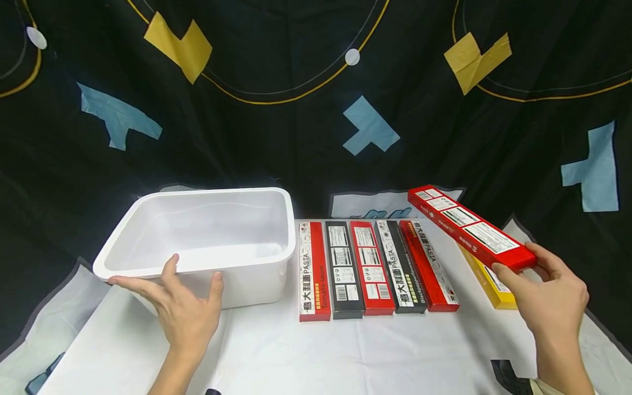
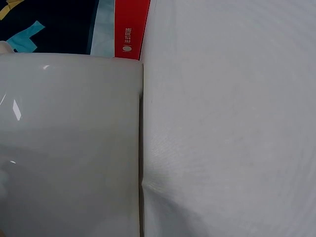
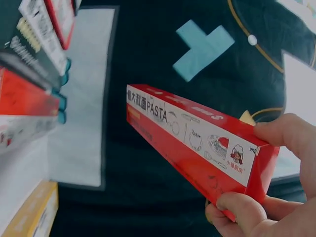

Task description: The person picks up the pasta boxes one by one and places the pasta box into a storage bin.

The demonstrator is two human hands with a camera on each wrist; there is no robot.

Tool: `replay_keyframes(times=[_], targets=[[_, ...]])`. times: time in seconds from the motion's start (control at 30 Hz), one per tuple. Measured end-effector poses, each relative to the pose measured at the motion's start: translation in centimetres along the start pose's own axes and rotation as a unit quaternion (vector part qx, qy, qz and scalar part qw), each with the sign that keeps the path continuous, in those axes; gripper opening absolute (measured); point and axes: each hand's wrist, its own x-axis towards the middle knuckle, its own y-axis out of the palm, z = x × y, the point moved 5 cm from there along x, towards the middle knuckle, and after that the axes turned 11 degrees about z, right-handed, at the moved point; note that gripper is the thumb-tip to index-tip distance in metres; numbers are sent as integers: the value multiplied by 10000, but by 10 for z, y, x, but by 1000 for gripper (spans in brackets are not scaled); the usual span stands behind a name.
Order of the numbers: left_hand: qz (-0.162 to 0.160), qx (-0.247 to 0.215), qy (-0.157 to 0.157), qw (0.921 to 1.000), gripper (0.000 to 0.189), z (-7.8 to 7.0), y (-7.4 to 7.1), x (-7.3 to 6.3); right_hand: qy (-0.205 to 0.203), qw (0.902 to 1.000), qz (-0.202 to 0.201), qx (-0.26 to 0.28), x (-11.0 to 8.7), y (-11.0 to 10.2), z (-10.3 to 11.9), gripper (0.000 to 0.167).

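Observation:
My right hand [image 1: 553, 291] pinches one end of a red pasta box [image 1: 469, 225], which is held tilted above the table; in the right wrist view the thumb and fingers press on both sides of the box [image 3: 192, 143]. My left hand [image 1: 190, 312] touches the front rim of a white plastic bin [image 1: 257, 282] with its fingers spread. No contents show in the visible part of the bin. The left wrist view shows the bin's glossy outer wall [image 2: 69, 138] close up.
Right of the bin lie several pasta boxes in a row, red [image 1: 372, 269] and black [image 1: 344, 269] alternating. A yellow box [image 1: 497, 291] lies farther right, partly beneath the held box. A dark cloth [image 1: 296, 148] hangs behind the white table [image 1: 306, 356].

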Motion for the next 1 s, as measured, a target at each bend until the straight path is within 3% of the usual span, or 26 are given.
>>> replay_keyframes(times=[0.27, 0.67, 0.87, 1.0], targets=[[-15, 46, 10, 10000, 80, 2, 0, -2, -730, 9955, 485, 366, -6, 5, 33, 64], [23, 6, 81, 10000, 79, 0, -1, 0, -1832, 9765, 975, 585, -21, 30, 80, 63], [52, -146, -32, 9999, 78, 1, -3, -1, -2027, 9678, 1333, 672, -27, 43, 91, 64], [22, -209, 69, 9998, 77, 3, -5, 0, -2280, 9613, 1427, 604, -29, 50, 99, 63]])
